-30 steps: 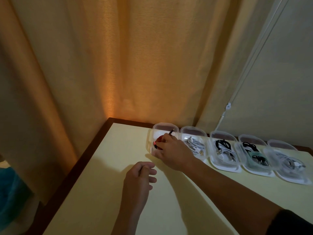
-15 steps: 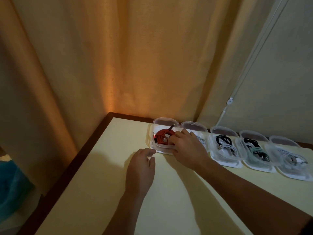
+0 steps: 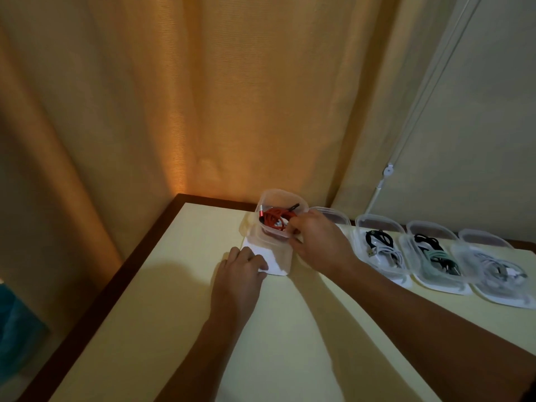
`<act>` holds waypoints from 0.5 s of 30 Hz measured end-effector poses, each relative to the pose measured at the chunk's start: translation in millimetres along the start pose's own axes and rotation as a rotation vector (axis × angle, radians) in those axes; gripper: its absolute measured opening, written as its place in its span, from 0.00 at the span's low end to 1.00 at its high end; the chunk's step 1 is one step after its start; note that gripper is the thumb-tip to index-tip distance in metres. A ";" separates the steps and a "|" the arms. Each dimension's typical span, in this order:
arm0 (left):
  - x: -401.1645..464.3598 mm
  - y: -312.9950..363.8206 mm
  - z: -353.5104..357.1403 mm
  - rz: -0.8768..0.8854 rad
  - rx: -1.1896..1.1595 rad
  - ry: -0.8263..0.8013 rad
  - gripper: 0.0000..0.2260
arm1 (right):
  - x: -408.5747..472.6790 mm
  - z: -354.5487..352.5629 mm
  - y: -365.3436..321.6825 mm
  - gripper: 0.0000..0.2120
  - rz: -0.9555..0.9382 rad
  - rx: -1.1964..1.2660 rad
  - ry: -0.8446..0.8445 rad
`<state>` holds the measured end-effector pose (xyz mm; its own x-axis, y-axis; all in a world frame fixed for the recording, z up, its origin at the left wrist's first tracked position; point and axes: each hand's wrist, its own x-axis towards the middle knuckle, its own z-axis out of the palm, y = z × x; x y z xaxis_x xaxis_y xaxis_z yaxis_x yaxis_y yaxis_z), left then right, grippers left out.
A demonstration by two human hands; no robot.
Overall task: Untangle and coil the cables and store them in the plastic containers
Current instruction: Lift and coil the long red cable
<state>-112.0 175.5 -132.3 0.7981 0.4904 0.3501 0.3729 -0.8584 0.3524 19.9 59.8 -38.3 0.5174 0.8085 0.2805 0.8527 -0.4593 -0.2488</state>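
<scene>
A clear plastic container [image 3: 271, 197] holding a coiled red cable [image 3: 272, 220] is tilted up off the table near the far left corner. My right hand [image 3: 319, 242] pinches its near edge with curled fingers. Its white flat half [image 3: 278, 266] lies on the table below it. My left hand [image 3: 240, 274] rests on that half, fingers laid flat on its left end. A black plug end [image 3: 294, 206] sticks up from the red coil.
To the right stands a row of open containers: one [image 3: 333, 214] partly behind my right hand, one with black and white cables [image 3: 380, 248], one with black and teal cables [image 3: 435, 256], one with a white cable [image 3: 499, 271]. A curtain [image 3: 203, 111] hangs close behind the table.
My right hand has lifted and tilted the container with the red cable. My left hand has slid forward onto its white flat half. The view has shifted a little.
</scene>
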 end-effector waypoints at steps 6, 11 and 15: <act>-23.6 -39.1 -23.5 -0.113 -0.065 0.236 0.08 | -4.7 5.5 -2.7 0.08 0.023 0.015 -0.016; -23.3 -49.8 -53.6 -0.341 -0.142 0.319 0.05 | -14.4 22.7 -15.2 0.11 -0.038 -0.050 -0.076; -18.0 -40.2 -66.2 -0.350 -0.196 0.432 0.07 | -21.8 35.9 -19.1 0.13 -0.116 -0.106 -0.082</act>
<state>-172.7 211.1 -95.4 0.3626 0.7918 0.4915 0.4519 -0.6106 0.6503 -10.2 64.2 -72.9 0.4114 0.8835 0.2239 0.9113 -0.3942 -0.1189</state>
